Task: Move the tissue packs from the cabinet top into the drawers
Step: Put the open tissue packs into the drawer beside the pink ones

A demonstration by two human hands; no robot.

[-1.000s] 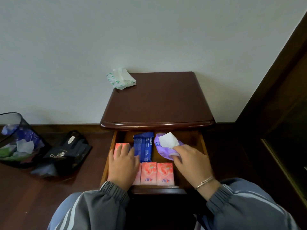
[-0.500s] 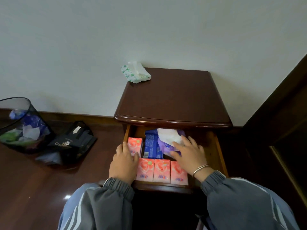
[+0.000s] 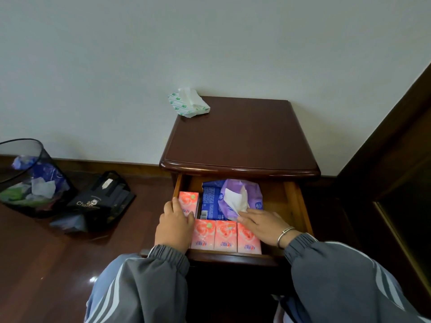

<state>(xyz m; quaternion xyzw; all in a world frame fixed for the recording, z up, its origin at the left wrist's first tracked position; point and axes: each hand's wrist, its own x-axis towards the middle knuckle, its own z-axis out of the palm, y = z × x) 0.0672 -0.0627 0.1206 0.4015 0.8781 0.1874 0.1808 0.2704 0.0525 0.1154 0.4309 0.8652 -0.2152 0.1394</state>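
Note:
The top drawer (image 3: 297, 203) of the dark wooden cabinet (image 3: 242, 141) stands pulled out. Inside lie three pink tissue packs (image 3: 225, 235) in a front row, another pink pack (image 3: 187, 201) at the left, a blue pack (image 3: 210, 199) and a purple pack (image 3: 242, 197) with a white tissue sticking out. My left hand (image 3: 173, 227) rests on the left pink pack with its fingers curled round it. My right hand (image 3: 263, 226) lies flat, fingertips touching the purple pack. A green-and-white tissue pack (image 3: 187, 102) sits on the cabinet top's back left corner.
A black mesh waste bin (image 3: 28, 180) with scraps stands on the wooden floor at the left. A black bag (image 3: 100, 201) lies beside it. Dark wooden furniture (image 3: 396, 159) rises on the right. A pale wall is behind the cabinet.
The view shifted left, so the cabinet appears further right. My right hand slid back off the purple pack to its near edge. My left hand stays on the left pink pack.

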